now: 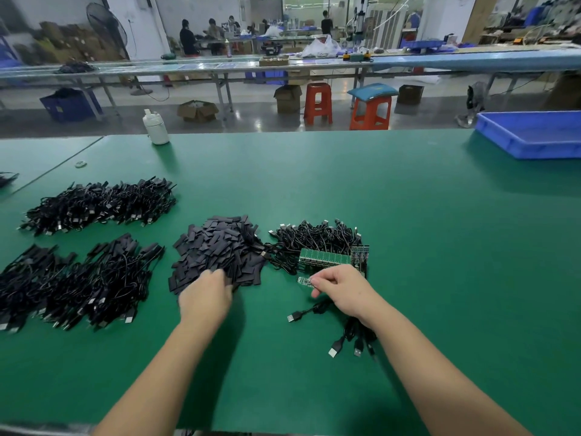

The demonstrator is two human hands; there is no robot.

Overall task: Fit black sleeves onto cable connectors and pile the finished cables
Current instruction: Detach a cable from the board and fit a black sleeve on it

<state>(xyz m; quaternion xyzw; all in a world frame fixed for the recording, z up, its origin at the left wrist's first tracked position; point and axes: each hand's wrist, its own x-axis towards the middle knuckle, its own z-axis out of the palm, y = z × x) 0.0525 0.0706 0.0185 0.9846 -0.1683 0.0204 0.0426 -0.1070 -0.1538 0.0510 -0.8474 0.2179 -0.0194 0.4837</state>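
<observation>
Here the person's left hand (206,298) is reaching into the near edge of the heap of black sleeves (220,251) in the middle of the green table (408,215); its fingertips are hidden among the sleeves, so whether they are pinching one cannot be told. The right hand (341,289) is pinching a small connector board (304,281) between thumb and fingertips, its long axis lying roughly level and pointing left toward the sleeves, while a bundle of cables (353,333) is trailing beneath the wrist. The sleeves are probably light, flat and limp, best taken by one short end so the mouth stays open. The board looks stiff but delicate, better gripped by its edges. Finished cables (94,202) are lying piled at the far left.
</observation>
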